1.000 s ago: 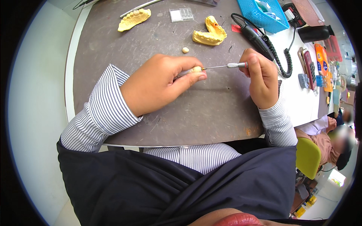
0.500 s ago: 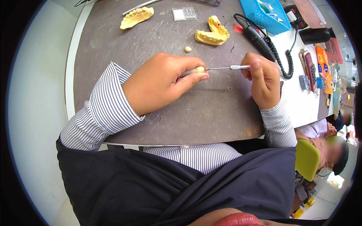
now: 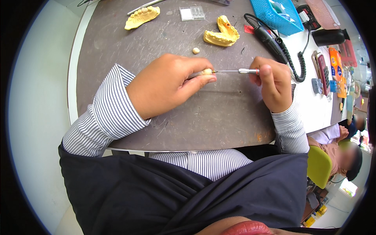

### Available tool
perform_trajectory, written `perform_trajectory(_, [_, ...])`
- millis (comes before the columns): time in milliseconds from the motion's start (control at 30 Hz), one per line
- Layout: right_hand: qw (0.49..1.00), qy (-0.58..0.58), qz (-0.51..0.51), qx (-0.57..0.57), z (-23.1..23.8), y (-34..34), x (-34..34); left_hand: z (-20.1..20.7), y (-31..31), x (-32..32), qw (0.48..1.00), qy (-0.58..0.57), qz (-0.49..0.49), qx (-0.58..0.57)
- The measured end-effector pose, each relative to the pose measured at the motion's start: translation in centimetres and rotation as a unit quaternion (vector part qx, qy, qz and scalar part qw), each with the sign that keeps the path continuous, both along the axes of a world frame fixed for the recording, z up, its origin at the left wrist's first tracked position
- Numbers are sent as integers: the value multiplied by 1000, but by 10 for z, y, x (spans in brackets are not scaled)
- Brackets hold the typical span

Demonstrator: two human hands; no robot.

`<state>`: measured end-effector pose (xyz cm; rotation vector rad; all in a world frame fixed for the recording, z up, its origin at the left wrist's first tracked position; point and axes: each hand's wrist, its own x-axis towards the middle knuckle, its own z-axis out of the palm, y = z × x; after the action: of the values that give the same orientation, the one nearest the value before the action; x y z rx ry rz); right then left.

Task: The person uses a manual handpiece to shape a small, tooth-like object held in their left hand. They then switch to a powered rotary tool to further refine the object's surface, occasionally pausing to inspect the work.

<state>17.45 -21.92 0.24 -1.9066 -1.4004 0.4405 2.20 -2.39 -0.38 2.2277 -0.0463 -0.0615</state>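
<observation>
My left hand (image 3: 162, 86) is closed, thumb and forefinger pinching a small cream tooth-shaped piece (image 3: 207, 72). Part of a silvery metal piece (image 3: 193, 75) shows between the same fingers, and its rest is hidden by the hand. My right hand (image 3: 273, 82) is closed around the end of a slim metal hand tool (image 3: 247, 71) with a thin shaft and a reddish band. The tool's thin end points left and meets the cream piece; I cannot tell whether it only touches it. A loose tooth crown (image 3: 196, 50) lies beyond the hands.
Two yellow dental casts, one at the far left (image 3: 141, 18) and one nearer the middle (image 3: 221, 33), lie by a clear small case (image 3: 192, 13). A black handpiece (image 3: 270, 43) with coiled cord and a blue basket (image 3: 276, 17) stand right. A person (image 3: 340, 152) sits far right.
Both hands keep nearly the same place and grip. The right thumb has shifted very slightly on the tool; otherwise the view itself has moved a little.
</observation>
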Motion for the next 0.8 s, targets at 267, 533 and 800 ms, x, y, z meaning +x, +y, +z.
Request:
perform_trajectory(267, [995, 25, -4, 93, -1, 5, 31, 11, 1, 32, 998, 59, 16, -15])
perform_trajectory(533, [992, 33, -21, 121, -1, 24, -28, 10, 17, -21, 1000, 5, 7, 9])
perform_trajectory(800, [1000, -9, -2, -8, 8, 17, -23, 10, 18, -25, 1000, -2, 0, 26])
